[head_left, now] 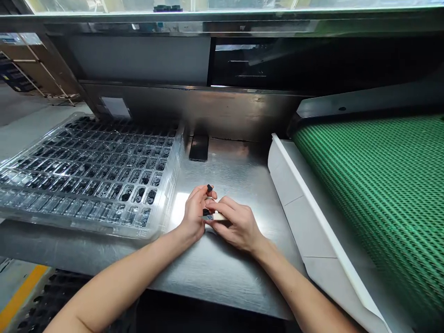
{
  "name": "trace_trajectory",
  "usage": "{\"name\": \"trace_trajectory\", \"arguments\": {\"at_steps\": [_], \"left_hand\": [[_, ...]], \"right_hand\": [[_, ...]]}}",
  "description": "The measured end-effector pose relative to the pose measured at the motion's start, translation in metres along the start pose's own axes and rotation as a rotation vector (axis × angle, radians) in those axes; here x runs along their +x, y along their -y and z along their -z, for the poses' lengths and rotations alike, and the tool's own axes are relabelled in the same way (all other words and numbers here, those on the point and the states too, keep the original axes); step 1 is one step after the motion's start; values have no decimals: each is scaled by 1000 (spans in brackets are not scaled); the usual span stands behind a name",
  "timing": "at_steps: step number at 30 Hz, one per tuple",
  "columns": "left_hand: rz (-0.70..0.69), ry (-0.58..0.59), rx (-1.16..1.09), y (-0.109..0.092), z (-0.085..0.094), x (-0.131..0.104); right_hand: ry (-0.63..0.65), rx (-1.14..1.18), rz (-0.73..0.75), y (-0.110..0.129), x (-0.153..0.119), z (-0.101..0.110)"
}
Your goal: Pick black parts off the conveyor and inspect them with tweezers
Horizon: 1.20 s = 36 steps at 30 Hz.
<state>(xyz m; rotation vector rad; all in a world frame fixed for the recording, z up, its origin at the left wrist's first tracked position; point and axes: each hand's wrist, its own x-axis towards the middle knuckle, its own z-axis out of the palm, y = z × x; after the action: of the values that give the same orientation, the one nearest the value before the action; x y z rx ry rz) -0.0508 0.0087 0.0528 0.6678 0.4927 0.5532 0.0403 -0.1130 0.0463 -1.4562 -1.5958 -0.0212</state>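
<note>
Above the steel worktop, both my hands are close together. My left hand (194, 212) is closed, with a small black part (209, 188) pinched at its fingertips. Another small black piece (206, 212) shows against its palm, partly covered by fingers. My right hand (239, 224) is wrapped round a small knife with a pale handle (218, 216) and a short grey blade (207, 217). The blade points left, towards the left palm, next to the black piece; whether they touch I cannot tell.
Stacked clear plastic trays (157, 217) with several black parts in their pockets stand at left. A dark phone (199, 148) lies on the steel worktop (236, 171). On the right, a white guard (298, 194) borders a green mesh conveyor belt (378, 175). A steel panel (222, 111) rises behind.
</note>
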Motion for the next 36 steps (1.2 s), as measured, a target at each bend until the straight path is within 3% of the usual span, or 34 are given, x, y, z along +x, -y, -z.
{"name": "trace_trajectory", "arguments": {"at_steps": [9,15,18,25,36], "left_hand": [[6,-10,54,-1,-1,-1],[99,139,33,-7,-4,-4],[162,205,20,-8,-5,-6],[117,287,86,-11,-12,-14],[107,264,128,-16,-14,-15]], "right_hand": [[-31,31,13,3,2,0],[-368,-6,-30,2,3,9],[-453,-81,-8,-1,4,14],[-453,-172,57,-2,4,15],[-408,-110,-9,-1,3,14]]}}
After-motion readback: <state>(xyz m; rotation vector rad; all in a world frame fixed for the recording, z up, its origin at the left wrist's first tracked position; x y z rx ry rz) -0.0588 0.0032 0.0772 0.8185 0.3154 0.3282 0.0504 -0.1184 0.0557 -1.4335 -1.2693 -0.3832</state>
